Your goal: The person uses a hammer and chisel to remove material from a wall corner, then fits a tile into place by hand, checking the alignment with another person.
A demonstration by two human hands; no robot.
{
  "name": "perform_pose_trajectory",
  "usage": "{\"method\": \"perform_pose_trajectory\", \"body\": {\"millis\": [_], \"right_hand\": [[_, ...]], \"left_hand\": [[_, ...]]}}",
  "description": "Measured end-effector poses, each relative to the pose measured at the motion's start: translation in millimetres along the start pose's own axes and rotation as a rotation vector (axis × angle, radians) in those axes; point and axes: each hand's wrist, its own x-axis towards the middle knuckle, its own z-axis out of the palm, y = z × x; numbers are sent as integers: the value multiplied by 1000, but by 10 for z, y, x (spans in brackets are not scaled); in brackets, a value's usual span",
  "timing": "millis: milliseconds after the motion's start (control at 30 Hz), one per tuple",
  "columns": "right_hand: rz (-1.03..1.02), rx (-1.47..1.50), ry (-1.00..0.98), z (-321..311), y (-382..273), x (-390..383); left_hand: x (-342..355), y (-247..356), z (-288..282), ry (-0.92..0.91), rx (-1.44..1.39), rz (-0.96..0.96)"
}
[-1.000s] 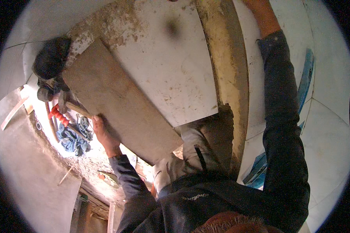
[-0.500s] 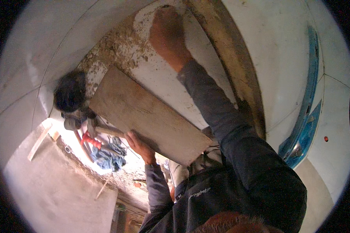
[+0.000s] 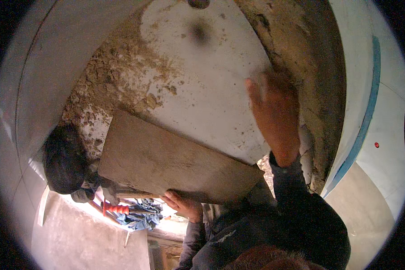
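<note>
A rectangular brown-grey slab (image 3: 175, 157), like a tile or board, lies slanted in front of me. At its near edge is my left hand (image 3: 183, 206), closed on that edge with the fingertips over the top. Further right, my right hand (image 3: 276, 112) is over the right side of a dirty white surface (image 3: 207, 90), next to the rough brown edge (image 3: 301, 58). Its thumb sticks out, but the other fingers are smeared by motion, so their grip is hidden. Crumbs of dirt (image 3: 108, 76) cover the white surface's left part.
A black rounded object (image 3: 65, 157) stands left of the slab. Below it lie a red-handled tool (image 3: 117, 209) and a crumpled blue cloth (image 3: 141, 218). Pale walls curve around, with a blue strip (image 3: 369, 94) on the right. A round dark hole (image 3: 199, 2) is at the far end.
My right hand has come back from the far end of the white surface, nearer and to the right. The view has shifted. My left hand stays on the slab's near edge.
</note>
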Motion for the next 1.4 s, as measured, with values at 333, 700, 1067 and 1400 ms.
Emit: {"method": "perform_pose_trajectory", "body": {"millis": [333, 700, 1067, 1400], "right_hand": [[-217, 164, 488, 681, -167, 1526], [191, 112, -67, 444, 380, -1101], [-274, 833, -171, 186, 85, -1632], [-377, 670, -176, 378, -435, -1862]], "left_hand": [[-130, -150, 111, 49, -409, -326], [5, 86, -22, 34, -451, -522], [520, 680, -461, -224, 53, -12], [775, 1043, -991, -411, -575, -428]]}}
